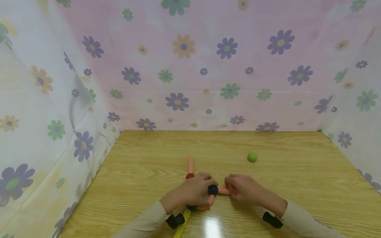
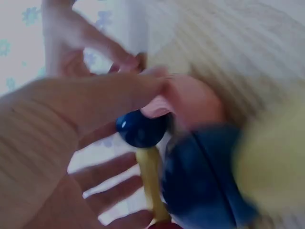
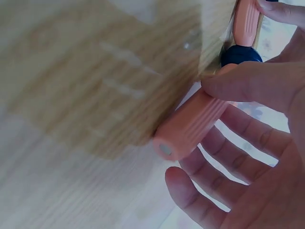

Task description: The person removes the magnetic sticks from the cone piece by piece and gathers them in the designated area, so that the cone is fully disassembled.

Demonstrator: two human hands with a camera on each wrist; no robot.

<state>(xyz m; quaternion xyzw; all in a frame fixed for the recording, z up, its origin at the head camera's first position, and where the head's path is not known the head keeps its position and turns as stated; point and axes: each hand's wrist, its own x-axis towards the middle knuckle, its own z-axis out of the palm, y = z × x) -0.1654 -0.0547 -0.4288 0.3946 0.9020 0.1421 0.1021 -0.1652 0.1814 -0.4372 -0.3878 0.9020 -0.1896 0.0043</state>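
Note:
My left hand (image 1: 191, 190) reaches over a toy frame of magnetic rods and balls, its thumb and fingers gripping a curved orange rod (image 2: 198, 98) and fingertips at a dark blue ball (image 1: 213, 189). Pinched by my right hand (image 1: 248, 188) is a straight orange rod (image 3: 193, 124), a metal disc showing in its free end; its other end meets that ball. A second dark blue ball (image 1: 191, 208) lies under the left wrist, touching the curved rod and a yellow rod (image 1: 182, 226). Beyond the left hand, a red ball (image 1: 190, 176) bears another orange rod (image 1: 190, 165). The left palm hides part of the frame.
A green ball (image 1: 252, 157) lies alone on the wooden table (image 1: 148, 148), farther back to the right. Flower-printed cloth (image 1: 184, 72) encloses the table at the back and both sides. Black wrist cameras (image 1: 272, 220) sit below the forearms.

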